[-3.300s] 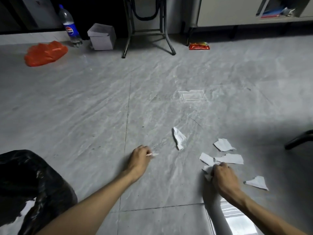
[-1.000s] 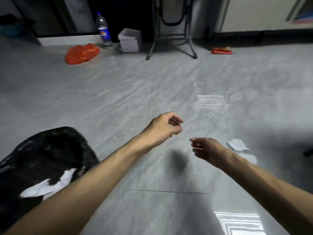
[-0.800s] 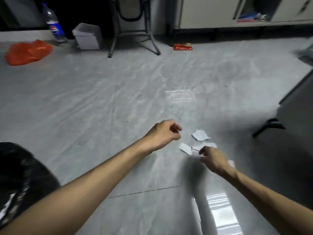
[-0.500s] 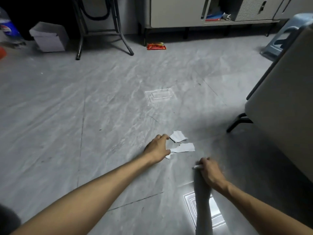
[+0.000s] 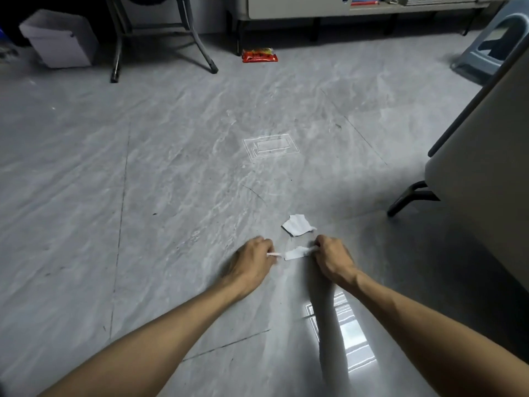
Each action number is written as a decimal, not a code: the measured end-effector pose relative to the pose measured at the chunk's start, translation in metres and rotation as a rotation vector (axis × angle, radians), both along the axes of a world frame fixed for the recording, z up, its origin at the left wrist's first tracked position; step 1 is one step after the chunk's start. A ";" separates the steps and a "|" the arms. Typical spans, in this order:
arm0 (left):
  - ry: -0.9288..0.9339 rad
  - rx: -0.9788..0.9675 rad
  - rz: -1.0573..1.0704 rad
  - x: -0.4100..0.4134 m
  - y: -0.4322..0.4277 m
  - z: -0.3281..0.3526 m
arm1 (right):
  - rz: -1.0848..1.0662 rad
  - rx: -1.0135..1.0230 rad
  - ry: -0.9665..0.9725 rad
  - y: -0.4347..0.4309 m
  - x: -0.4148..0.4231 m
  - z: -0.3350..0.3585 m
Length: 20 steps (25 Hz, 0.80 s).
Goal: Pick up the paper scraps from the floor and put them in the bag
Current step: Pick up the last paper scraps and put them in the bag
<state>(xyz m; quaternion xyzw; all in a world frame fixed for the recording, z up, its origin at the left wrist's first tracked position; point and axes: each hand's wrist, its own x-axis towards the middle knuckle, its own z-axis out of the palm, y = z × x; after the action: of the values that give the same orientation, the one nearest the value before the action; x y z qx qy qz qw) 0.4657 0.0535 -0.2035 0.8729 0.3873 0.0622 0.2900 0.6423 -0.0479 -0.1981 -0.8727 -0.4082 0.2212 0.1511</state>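
Stool (image 5: 492, 44), 2 o'clock: cut by right edge. Fingertips of both hands: curled under, hidden. White box (image 5: 61, 38), 10 o'clock: blurred.

We see three white torn paper scraps on the grey floor: one crumpled scrap (image 5: 297, 224) lying free, a flatter scrap (image 5: 296, 252) just nearer, a thin sliver (image 5: 273, 254) beside it
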 end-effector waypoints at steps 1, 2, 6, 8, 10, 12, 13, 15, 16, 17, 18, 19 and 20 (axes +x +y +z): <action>-0.074 0.018 0.048 0.007 0.007 0.003 | -0.039 0.046 0.015 -0.003 0.003 -0.003; -0.143 0.028 0.083 0.017 0.013 0.008 | -0.096 0.099 0.037 -0.006 0.007 -0.005; -0.074 0.103 -0.122 0.067 0.025 0.009 | -0.424 0.266 0.213 -0.026 0.023 -0.005; 0.050 0.114 -0.240 0.082 0.025 -0.001 | -0.521 0.300 0.271 -0.036 0.029 -0.003; 0.026 0.042 -0.194 0.088 0.023 -0.011 | -0.551 0.314 0.287 -0.048 0.036 -0.001; -0.038 0.014 -0.125 0.085 0.017 -0.011 | -0.567 0.323 0.305 -0.057 0.039 0.002; -0.067 0.014 -0.091 0.081 0.013 -0.007 | -0.567 0.327 0.328 -0.060 0.038 0.005; -0.146 -0.002 0.000 0.071 0.007 0.012 | -0.548 0.333 0.424 -0.060 0.032 0.011; -0.210 -0.047 0.063 0.063 0.005 0.026 | -0.524 0.339 0.487 -0.058 0.026 0.016; -0.281 -0.115 0.126 0.052 0.005 0.043 | -0.494 0.346 0.547 -0.053 0.019 0.021; -0.351 -0.182 0.173 0.038 0.006 0.064 | -0.463 0.345 0.593 -0.047 0.010 0.026; -0.409 -0.238 0.200 0.022 0.007 0.086 | -0.428 0.342 0.625 -0.038 0.000 0.033; -0.450 -0.283 0.207 0.002 0.008 0.111 | -0.380 0.339 0.637 -0.028 -0.011 0.043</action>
<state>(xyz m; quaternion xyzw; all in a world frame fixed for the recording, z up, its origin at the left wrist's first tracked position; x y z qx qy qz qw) 0.4680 0.0615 -0.0927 0.7437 0.4052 0.2290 0.4799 0.6308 -0.0764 -0.1553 -0.7832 -0.2029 0.3782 0.4499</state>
